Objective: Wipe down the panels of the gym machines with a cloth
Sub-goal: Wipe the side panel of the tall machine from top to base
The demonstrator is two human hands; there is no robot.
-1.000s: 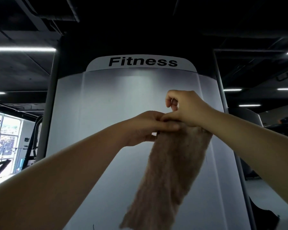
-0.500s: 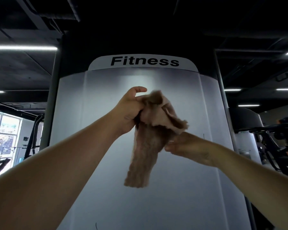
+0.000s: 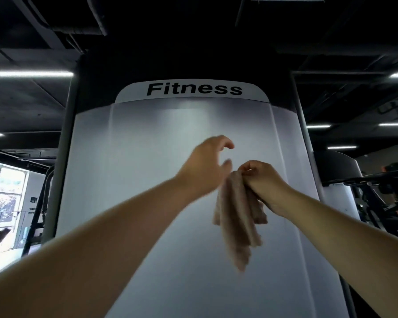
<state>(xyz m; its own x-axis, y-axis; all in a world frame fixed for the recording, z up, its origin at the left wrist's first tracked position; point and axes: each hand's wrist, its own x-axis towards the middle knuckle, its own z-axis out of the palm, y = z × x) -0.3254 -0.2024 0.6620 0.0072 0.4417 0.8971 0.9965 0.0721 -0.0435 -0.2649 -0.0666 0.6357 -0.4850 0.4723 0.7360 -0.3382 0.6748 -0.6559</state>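
A tall grey machine panel (image 3: 147,180) with a "Fitness" label (image 3: 194,89) at its top fills the middle of the view. A pinkish-brown cloth (image 3: 236,221) hangs folded in front of the panel. My right hand (image 3: 262,180) grips the cloth's top, fingers curled round it. My left hand (image 3: 207,166) is just left of the cloth, blurred, with thumb and fingers spread and nothing in it. Whether the cloth touches the panel I cannot tell.
Dark frame posts (image 3: 64,145) flank the panel. Another grey machine (image 3: 336,171) and black equipment with orange parts (image 3: 391,203) stand at the right. A bright window (image 3: 7,198) and a black rack (image 3: 41,203) lie at the left.
The cloth passed from my left hand into my right. My left hand let go and opened. The cloth now hangs folded and bunched below my right hand.
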